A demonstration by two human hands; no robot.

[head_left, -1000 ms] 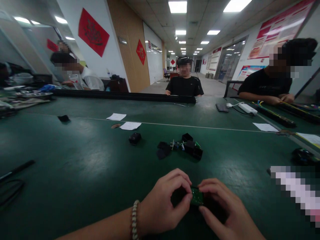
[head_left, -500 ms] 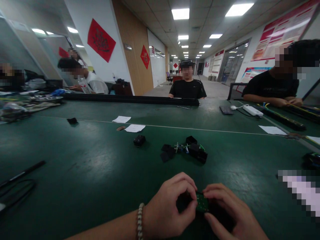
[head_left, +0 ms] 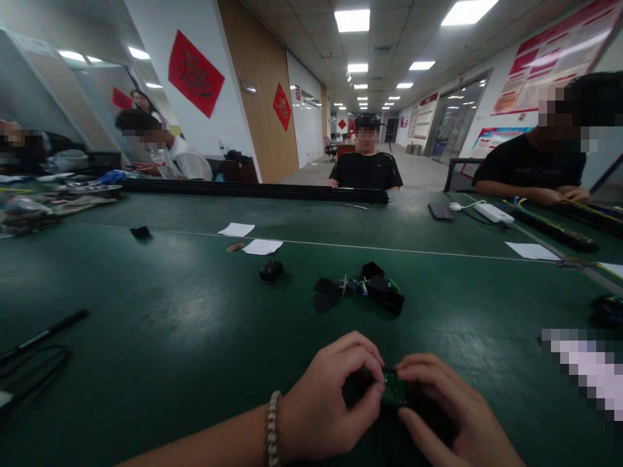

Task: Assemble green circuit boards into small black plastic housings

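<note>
While ceiling lights (head_left: 352, 21) shine overhead, a person in black (head_left: 367, 170) sits across the green bench (head_left: 195, 363). Over its near side, the left hand (head_left: 331, 397) and right hand (head_left: 450, 408) curve inward, fingers (head_left: 372, 398) gripping a circuit board (head_left: 394, 391) between them.

Two bare hands (head_left: 335, 395) (head_left: 450, 405), one green circuit board (head_left: 394, 388), one beaded bracelet (head_left: 273, 428). On one tabletop (head_left: 146, 363): four white paper sheets (head_left: 263, 247), one cut off at right; one white oblong device (head_left: 494, 213); heaped black parts (head_left: 381, 292) too jumbled to count. Beyond, five other people (head_left: 365, 170).

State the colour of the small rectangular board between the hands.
The board is green; head view.
</note>
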